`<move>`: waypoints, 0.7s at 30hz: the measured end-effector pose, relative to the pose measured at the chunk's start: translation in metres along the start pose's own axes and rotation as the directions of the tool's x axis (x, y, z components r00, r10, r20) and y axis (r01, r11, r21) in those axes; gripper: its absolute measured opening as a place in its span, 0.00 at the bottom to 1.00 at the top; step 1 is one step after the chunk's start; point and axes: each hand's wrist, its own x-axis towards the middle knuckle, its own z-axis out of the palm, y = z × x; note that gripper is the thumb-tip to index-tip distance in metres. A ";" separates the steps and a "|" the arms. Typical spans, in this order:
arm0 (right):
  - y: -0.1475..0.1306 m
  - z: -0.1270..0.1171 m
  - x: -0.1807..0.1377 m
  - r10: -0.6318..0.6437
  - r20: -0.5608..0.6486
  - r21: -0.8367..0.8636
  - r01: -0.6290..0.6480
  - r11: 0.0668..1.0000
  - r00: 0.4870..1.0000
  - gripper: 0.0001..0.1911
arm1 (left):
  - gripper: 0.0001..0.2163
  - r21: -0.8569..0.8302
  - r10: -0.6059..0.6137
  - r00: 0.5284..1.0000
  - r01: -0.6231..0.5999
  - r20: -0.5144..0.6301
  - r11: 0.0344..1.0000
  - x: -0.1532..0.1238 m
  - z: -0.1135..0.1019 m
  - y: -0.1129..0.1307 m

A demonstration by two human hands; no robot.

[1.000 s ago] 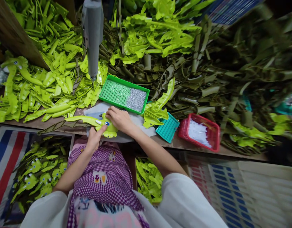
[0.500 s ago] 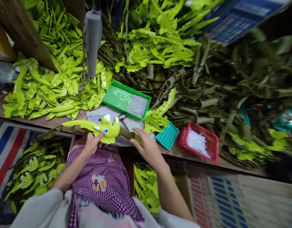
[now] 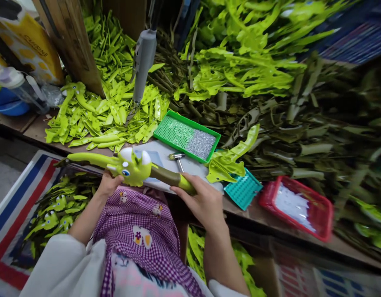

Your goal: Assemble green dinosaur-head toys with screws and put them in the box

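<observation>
The hands are apart, both closed on one toy (image 3: 134, 170): the left hand (image 3: 109, 184) grips near its head, the right hand (image 3: 205, 202) its handle end. It is over the front edge of the bench (image 3: 38, 131). The step seems to be handling this toy; moving it calls for support at both ends. A hammer (image 3: 178, 160) lies beside the green tray (image 3: 181, 150); green parts (image 3: 116, 113) and dark parts (image 3: 270, 136) are heaped behind.

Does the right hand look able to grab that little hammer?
Probably not without letting go: the right hand holds the horned toy, though the hammer lies close by, its head uncovered.
</observation>
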 end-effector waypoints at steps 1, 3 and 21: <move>-0.005 0.001 0.002 0.053 0.022 0.008 -0.053 0.999 0.998 0.21 | 0.35 -0.006 0.015 1.000 -0.015 -0.014 1.000 0.000 0.003 0.002; -0.016 0.007 0.009 0.170 0.076 0.047 -0.174 0.984 0.983 0.23 | 0.34 -0.015 0.056 0.994 -0.058 -0.089 0.998 0.001 0.007 0.009; -0.074 0.109 0.072 -0.115 -0.042 0.474 0.121 0.872 0.992 0.11 | 0.26 0.121 -0.027 0.975 0.054 -0.220 0.991 -0.035 -0.015 0.019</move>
